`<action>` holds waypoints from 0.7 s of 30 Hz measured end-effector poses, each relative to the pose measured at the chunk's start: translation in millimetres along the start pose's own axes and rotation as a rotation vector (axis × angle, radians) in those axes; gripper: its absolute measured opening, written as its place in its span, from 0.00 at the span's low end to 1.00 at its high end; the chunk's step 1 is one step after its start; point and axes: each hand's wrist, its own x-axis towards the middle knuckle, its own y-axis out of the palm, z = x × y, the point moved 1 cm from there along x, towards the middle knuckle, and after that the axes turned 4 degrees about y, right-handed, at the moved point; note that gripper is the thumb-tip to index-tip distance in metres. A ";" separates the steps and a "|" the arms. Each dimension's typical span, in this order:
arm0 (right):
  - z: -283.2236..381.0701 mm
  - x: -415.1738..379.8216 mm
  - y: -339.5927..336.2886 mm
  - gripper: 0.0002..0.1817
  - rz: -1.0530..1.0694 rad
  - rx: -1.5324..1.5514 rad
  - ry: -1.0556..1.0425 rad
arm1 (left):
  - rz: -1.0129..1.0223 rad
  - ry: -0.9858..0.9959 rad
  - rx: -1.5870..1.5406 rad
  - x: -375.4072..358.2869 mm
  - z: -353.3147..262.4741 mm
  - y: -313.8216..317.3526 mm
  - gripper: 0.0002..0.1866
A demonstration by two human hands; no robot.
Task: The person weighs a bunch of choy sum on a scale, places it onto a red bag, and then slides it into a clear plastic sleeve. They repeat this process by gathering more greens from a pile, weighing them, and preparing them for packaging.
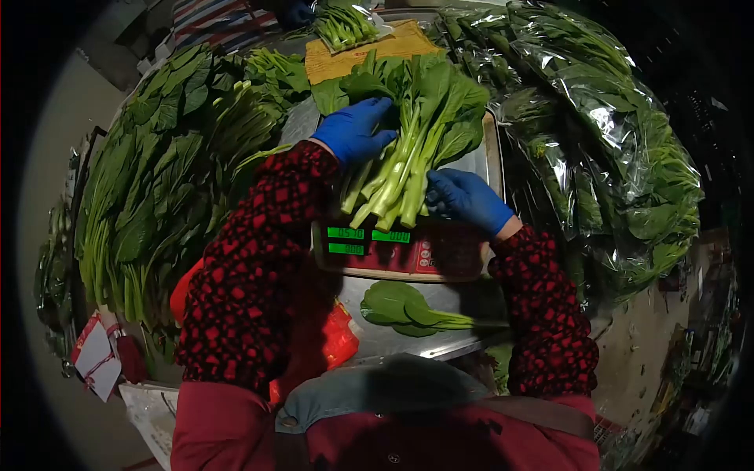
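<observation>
A bunch of leafy green stalks (408, 149) lies on the metal pan of a red digital scale (452, 253), cut ends toward me. The scale's green displays (345, 234) are lit; one seems to read 0.570. My left hand (355, 132), in a blue glove, rests at the left side of the bunch with its fingers apart. On the right, my right hand (467, 200), also gloved in blue, is beside the lower stalks with its fingers curled; whether they hold a stalk is hidden. A few loose leaves (404, 308) lie in front of the scale.
A large heap of leafy greens (157, 180) is at the left. Greens in clear plastic (605, 133) are piled at the right. Behind the scale, a small bunch (344, 27) lies by a yellow-brown sheet (322, 64). A red plastic bag (338, 337) is near my body.
</observation>
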 end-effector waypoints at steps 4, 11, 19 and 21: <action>-27.2 7.3 -37.8 0.21 -0.092 0.381 0.213 | -0.298 -0.154 -0.145 -31.7 29.3 -20.2 0.19; -4.7 63.5 -10.5 0.28 -0.112 0.280 0.335 | -0.071 -0.466 -0.338 -24.7 40.6 15.9 0.39; 35.5 88.4 62.0 0.20 0.070 0.976 0.188 | -0.047 -0.362 -0.977 -15.0 32.2 17.6 0.31; 61.4 66.2 80.8 0.16 0.064 0.950 0.094 | -0.179 -0.260 -0.989 -58.2 2.4 -26.8 0.28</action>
